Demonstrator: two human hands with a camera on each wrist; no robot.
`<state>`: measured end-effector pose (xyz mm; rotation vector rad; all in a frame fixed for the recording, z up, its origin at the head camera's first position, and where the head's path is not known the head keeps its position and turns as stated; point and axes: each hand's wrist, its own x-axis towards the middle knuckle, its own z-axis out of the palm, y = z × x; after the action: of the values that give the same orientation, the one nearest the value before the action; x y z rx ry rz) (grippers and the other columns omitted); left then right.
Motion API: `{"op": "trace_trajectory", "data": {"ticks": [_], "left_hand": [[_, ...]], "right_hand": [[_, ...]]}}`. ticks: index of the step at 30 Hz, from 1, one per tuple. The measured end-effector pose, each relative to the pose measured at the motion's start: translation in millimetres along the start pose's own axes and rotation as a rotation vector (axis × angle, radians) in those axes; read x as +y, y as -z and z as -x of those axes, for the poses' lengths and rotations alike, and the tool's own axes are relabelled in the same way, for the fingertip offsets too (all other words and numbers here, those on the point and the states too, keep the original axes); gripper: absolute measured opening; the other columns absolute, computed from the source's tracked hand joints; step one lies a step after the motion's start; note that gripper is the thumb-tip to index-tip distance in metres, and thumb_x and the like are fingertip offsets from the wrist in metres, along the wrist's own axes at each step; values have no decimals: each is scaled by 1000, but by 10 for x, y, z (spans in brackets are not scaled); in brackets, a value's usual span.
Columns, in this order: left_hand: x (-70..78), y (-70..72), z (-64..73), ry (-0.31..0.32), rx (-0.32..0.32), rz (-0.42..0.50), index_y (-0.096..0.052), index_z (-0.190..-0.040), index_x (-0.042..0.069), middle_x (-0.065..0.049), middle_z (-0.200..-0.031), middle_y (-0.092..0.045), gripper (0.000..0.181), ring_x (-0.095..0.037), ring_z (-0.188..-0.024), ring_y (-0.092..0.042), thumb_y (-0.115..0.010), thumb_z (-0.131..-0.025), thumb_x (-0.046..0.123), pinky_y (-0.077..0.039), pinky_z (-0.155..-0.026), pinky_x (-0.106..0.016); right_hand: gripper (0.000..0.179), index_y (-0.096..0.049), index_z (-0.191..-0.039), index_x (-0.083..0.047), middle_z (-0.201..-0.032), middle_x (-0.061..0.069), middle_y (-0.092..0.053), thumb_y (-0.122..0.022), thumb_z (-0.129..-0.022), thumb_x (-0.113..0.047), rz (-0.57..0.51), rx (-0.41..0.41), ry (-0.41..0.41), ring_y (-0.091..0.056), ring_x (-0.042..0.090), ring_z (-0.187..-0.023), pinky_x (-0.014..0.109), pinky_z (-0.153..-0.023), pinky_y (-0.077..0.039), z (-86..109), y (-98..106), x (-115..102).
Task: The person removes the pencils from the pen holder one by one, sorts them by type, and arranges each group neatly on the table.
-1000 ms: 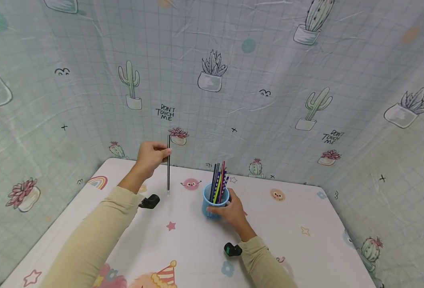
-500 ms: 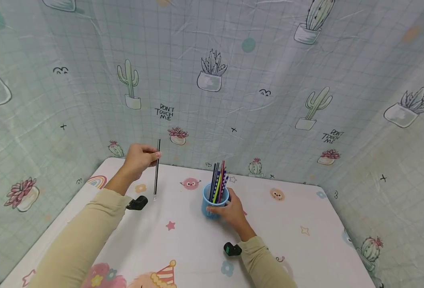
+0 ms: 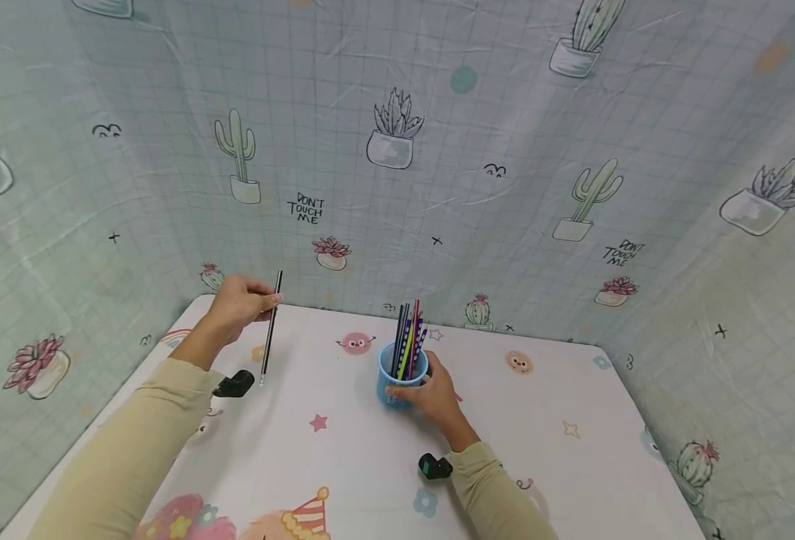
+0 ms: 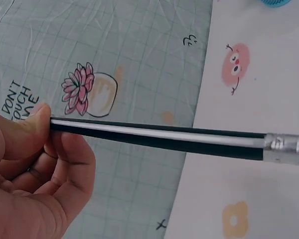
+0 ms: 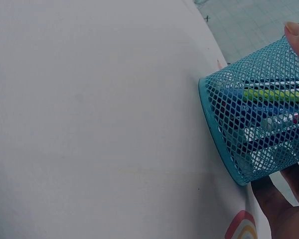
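Observation:
My left hand (image 3: 241, 306) pinches a black-and-white striped pencil (image 3: 271, 330) between thumb and fingers. The pencil hangs nearly upright, leaning a little, above the left part of the table. Its silver ferrule end (image 4: 286, 148) points down, away from the hand in the left wrist view. My right hand (image 3: 436, 390) grips a blue mesh pencil cup (image 5: 254, 114) near the middle of the table, thumb on one side and fingers on the other. Several pencils (image 3: 408, 345) stand in the cup, dark, yellow-green, pink and dotted ones, their tops above the rim.
A white table (image 3: 505, 427) with printed cartoon figures lies under both hands. Behind it and at both sides hangs a grey-green cloth (image 3: 397, 217) with cactus drawings. Black wrist devices (image 3: 234, 384) stick out at both sleeves.
My left hand has moved left and slightly down with the pencil, away from the cup, and the pencil leans more. The right hand and the cup have stayed in place.

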<state>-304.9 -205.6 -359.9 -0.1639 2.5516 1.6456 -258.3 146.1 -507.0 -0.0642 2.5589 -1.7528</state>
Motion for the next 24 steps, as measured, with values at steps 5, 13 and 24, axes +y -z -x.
{"op": "trace_trajectory", "data": {"ticks": [5, 13, 24], "left_hand": [[-115, 52, -15, 1, -19, -18, -57, -119, -9, -14, -109, -59, 31, -10, -84, -61, -62, -97, 13, -59, -75, -22], [-273, 121, -58, 4, -33, -46, -57, -121, -11, -14, -109, -61, 34, -9, -83, -62, -61, -97, 13, -59, -74, -22], [-448, 157, -78, 28, -60, -18, -57, -120, -13, -7, -98, -62, 36, -8, -75, -61, -63, -96, 12, -59, -71, -23]], "right_hand": [[91, -47, -137, -22, -140, 2, -57, -94, -61, -38, 6, -2, -10, -51, 30, -134, 56, -110, -43, -3, 4, -2], [91, -47, -137, -23, -141, 2, -56, -94, -61, -40, -1, -2, -15, -51, 30, -135, 56, -110, -41, -18, 0, -4], [89, -47, -137, -21, -141, 3, -56, -94, -62, -38, -13, -6, -17, -51, 30, -135, 57, -111, -41, -13, 6, 11]]}}
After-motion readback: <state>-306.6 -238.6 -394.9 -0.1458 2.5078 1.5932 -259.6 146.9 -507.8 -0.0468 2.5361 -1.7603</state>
